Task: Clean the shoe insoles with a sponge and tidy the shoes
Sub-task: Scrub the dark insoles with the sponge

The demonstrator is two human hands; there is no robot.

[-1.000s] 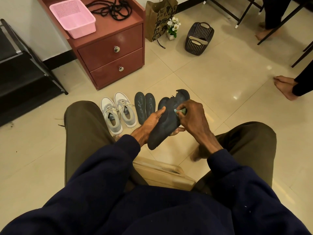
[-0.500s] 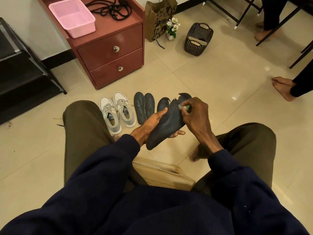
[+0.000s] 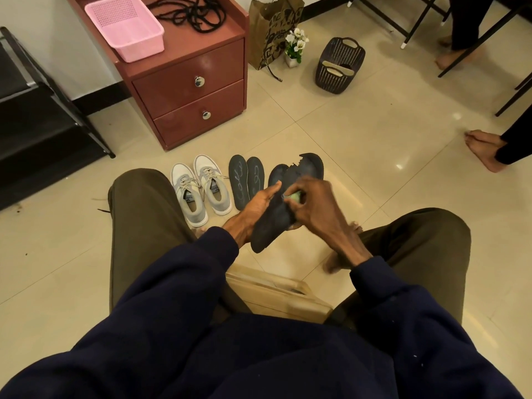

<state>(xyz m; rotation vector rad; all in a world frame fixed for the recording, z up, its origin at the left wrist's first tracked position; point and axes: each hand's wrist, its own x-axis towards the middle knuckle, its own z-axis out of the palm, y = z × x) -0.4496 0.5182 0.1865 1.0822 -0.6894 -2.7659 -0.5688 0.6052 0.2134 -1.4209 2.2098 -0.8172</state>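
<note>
Insole point(image 3: 273, 227), dark and torn ragged at its toe end, hangs tilted in the air between the knees, with the heel end low and near the person and the toe end up and away. Its middle is covered by the right hand point(image 3: 315, 207), and its underside cannot be seen. The left hand point(image 3: 257, 207) grips it at the left edge. The thumb lies straight along the upper face, and the other fingers go behind, their tips hard to make out beneath the right hand. The right hand comes across from the right with fingers curled, pinching a green sponge point(image 3: 294, 196) against the insole's upper face. Only a small, somewhat blurred bit of the sponge shows between fingers and thumb. Behind the held insole a further dark insole point(image 3: 277, 174) lies on the floor point(image 3: 359, 156), mostly hidden, with just its rounded end showing. Just left of it two insoles point(image 3: 239, 182) lie side by side, bearing faint looping marks that cannot be read. Left again stands a pair of grey-white shoes point(image 3: 214, 197). A wooden stool point(image 3: 273, 292) shows in part between the legs
</note>
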